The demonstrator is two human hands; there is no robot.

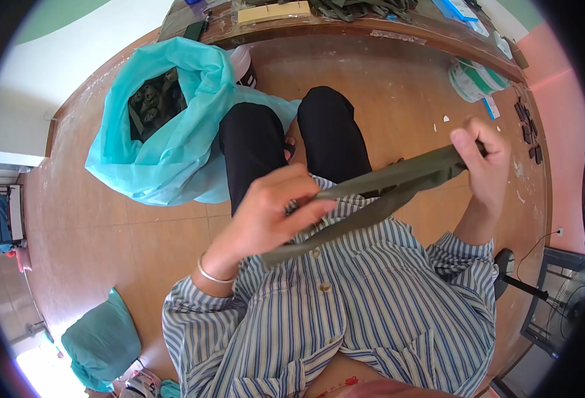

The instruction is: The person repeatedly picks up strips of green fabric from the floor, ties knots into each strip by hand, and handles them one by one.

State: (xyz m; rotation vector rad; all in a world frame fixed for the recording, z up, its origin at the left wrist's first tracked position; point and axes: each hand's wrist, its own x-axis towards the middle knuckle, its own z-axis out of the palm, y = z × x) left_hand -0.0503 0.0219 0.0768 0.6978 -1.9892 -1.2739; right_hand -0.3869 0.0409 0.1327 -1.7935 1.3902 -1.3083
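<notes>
A long olive-green strap (398, 182) stretches across the lap in front of the striped shirt. My right hand (481, 156) grips its right end, thumb pressed over the folded band. My left hand (276, 209), with a bracelet at the wrist, pinches the strap near its left part, and a small dark piece shows between the fingers. One length of the strap hangs lower and passes below my left hand, its end blurred. At the left, an open turquoise bag (203, 142) holds dark green pieces (152, 106).
A wooden table (345, 28) stands ahead, bearing a pile of green straps (362, 8), a yellowish block (274, 13) and a dark phone (194, 30). A white-green bucket (474, 81) and small dark pieces (527, 129) are on the floor at the right. A teal bundle (103, 338) lies lower left.
</notes>
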